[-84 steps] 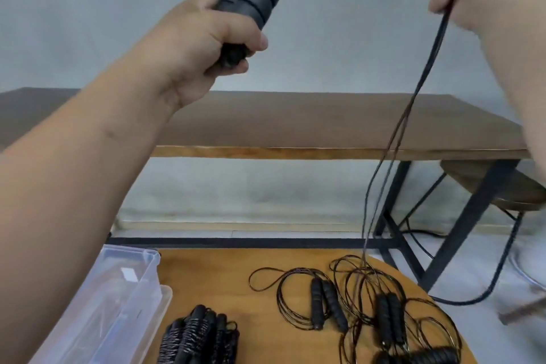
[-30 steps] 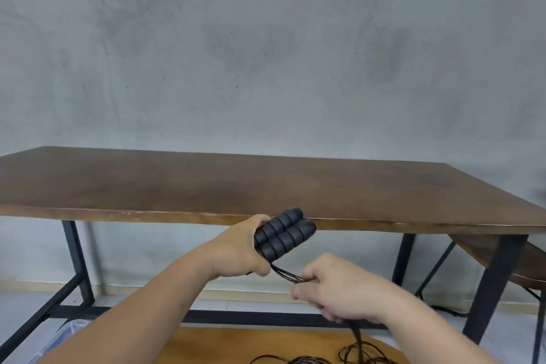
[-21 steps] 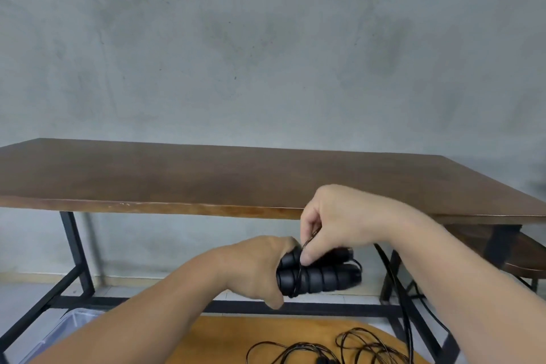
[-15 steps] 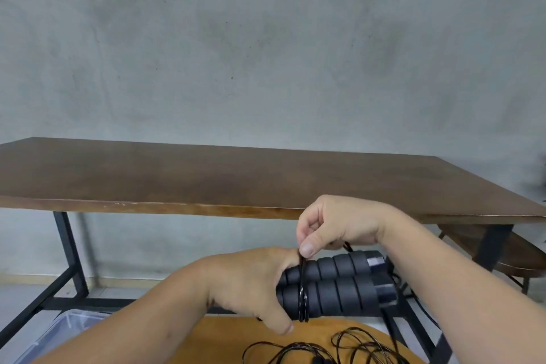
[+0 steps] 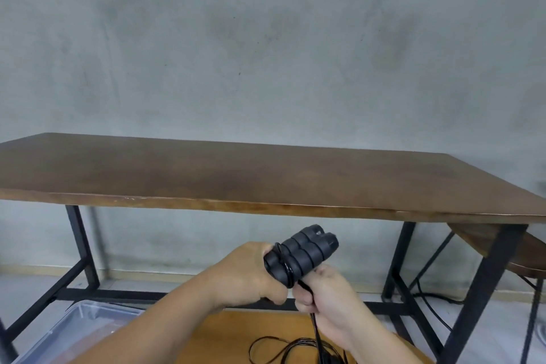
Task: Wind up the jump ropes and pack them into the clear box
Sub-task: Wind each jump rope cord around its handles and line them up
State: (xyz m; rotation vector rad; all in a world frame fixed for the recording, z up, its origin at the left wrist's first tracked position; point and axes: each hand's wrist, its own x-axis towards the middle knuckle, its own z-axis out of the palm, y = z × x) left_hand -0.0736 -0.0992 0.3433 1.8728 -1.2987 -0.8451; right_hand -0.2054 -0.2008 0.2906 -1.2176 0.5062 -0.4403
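The step in hand is the winding. The left hand [image 5: 251, 275] grips the two black handles [image 5: 301, 254] side by side, fingers curled round their near end, with a few turns of cord [image 5: 286, 267] already lying round them beside the knuckles. The right hand [image 5: 328, 298] is closed on the cord just under the handles, and the cord runs taut from that fist down to loose loops [image 5: 283, 352] lying on the low orange surface [image 5: 236, 331].

Much slack appears left, so the next move calls for carrying the cord up and over the handles again, keeping tension so each turn sits beside the last and none slips off the free end.

The clear box [image 5: 74, 325] sits at the lower left, partly hidden by the left forearm, well apart from the bundle. A long brown table [image 5: 266, 174] stands behind the hands, clear of the winding. The loose loops may snag as they are drawn up.
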